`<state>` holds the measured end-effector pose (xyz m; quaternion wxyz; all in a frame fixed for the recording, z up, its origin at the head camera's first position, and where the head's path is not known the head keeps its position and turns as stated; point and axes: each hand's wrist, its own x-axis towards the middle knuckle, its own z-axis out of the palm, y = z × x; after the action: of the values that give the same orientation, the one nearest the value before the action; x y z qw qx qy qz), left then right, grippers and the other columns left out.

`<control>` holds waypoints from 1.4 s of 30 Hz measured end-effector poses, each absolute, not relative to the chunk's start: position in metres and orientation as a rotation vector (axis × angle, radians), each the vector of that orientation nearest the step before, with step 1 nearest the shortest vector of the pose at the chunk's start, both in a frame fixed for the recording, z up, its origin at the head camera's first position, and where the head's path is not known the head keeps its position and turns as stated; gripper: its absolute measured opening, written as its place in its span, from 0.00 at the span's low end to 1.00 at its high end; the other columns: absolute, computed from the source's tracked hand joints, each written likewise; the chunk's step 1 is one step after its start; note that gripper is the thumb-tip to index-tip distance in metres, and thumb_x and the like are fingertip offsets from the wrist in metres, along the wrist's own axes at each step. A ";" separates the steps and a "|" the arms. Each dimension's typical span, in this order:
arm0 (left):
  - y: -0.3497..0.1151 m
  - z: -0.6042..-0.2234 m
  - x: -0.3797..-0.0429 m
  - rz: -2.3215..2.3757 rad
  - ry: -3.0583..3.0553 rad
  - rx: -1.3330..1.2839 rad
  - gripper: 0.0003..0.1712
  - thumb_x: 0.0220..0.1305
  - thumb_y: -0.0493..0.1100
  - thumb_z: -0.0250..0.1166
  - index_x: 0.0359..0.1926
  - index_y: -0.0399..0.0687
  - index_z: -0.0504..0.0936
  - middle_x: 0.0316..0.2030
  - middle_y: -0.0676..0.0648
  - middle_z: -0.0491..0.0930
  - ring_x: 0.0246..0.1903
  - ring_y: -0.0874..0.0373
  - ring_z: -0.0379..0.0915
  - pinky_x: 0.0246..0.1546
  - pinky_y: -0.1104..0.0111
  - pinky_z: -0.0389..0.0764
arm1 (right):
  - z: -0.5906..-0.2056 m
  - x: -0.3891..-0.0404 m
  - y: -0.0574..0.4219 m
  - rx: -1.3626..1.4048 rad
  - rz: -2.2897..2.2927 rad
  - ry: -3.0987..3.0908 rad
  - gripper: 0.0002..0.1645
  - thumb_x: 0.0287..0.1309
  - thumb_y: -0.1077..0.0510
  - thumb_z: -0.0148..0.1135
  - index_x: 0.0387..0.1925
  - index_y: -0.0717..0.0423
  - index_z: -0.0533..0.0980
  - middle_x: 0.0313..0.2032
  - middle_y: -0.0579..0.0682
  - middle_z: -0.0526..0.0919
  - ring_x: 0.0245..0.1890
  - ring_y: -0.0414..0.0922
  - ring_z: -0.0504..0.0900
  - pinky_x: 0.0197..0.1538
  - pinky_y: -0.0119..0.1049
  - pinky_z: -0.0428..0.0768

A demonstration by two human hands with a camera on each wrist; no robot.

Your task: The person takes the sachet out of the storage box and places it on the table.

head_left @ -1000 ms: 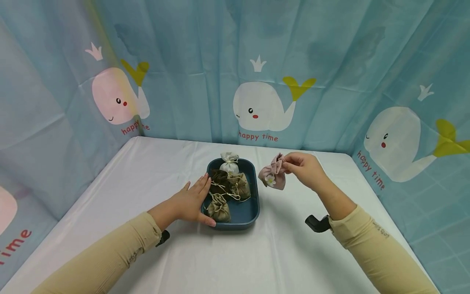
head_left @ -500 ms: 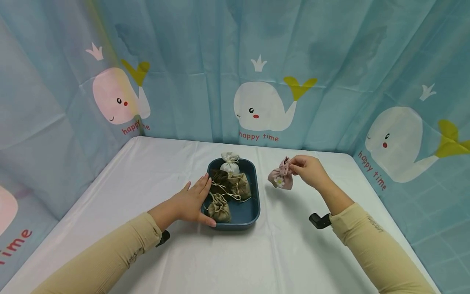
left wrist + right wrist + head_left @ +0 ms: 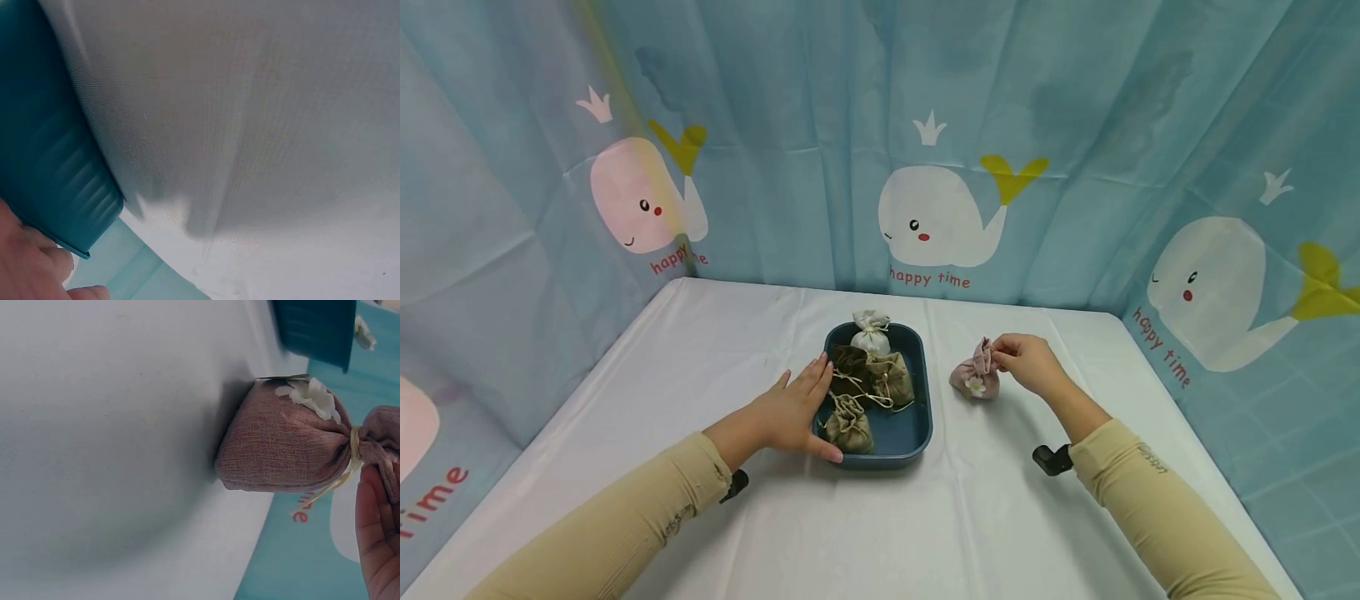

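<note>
My right hand (image 3: 1028,362) pinches the gathered neck of a pink drawstring pouch (image 3: 976,377) with a white flower on its front. In the right wrist view the pouch (image 3: 284,440) stands at the tabletop, a pale cord tied round its neck. My left hand (image 3: 786,410) lies with straight fingers along the left rim of a blue plastic tray (image 3: 901,433). Inside the tray are a white pouch (image 3: 871,335), a dark brown pouch (image 3: 848,367), a tan pouch (image 3: 891,379) and an olive pouch (image 3: 850,427). The left wrist view shows the tray's outer wall (image 3: 56,137).
A white cloth (image 3: 820,533) covers the table. Blue curtains (image 3: 760,167) printed with whales hang behind it and along both sides. The pink pouch is to the right of the tray, with a gap between them.
My right hand has moved a little right and lowered the pink pouch from the air to the tabletop. The left hand and the tray have stayed in place.
</note>
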<state>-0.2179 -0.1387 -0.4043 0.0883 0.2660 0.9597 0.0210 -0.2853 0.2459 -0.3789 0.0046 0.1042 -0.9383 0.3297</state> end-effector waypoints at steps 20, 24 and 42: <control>-0.139 -0.405 -0.218 0.059 2.864 0.798 0.77 0.31 0.88 0.45 0.71 0.42 0.32 0.70 0.42 0.26 0.70 0.49 0.28 0.62 0.44 0.44 | -0.385 -0.283 0.245 0.283 1.072 -2.961 0.09 0.62 0.59 0.54 0.33 0.57 0.79 0.28 0.50 0.82 0.31 0.44 0.80 0.34 0.37 0.77; -0.139 -0.405 -0.218 0.058 2.863 0.798 0.77 0.30 0.88 0.44 0.70 0.42 0.32 0.70 0.42 0.26 0.70 0.49 0.28 0.63 0.44 0.44 | -0.384 -0.282 0.245 0.283 1.071 -2.967 0.09 0.62 0.58 0.55 0.33 0.57 0.79 0.29 0.50 0.82 0.31 0.44 0.80 0.34 0.37 0.77; -0.139 -0.402 -0.217 0.069 2.863 0.806 0.77 0.31 0.88 0.44 0.70 0.41 0.32 0.70 0.42 0.27 0.70 0.49 0.28 0.63 0.45 0.44 | -0.363 -0.281 0.242 0.312 1.011 -2.883 0.12 0.60 0.53 0.57 0.38 0.56 0.79 0.34 0.52 0.82 0.34 0.47 0.77 0.34 0.38 0.74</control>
<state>-0.2165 -0.1392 -0.4018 0.0831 0.2700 0.9590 0.0231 -0.2807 0.2421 -0.3629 0.0353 0.1017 -0.9382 0.3290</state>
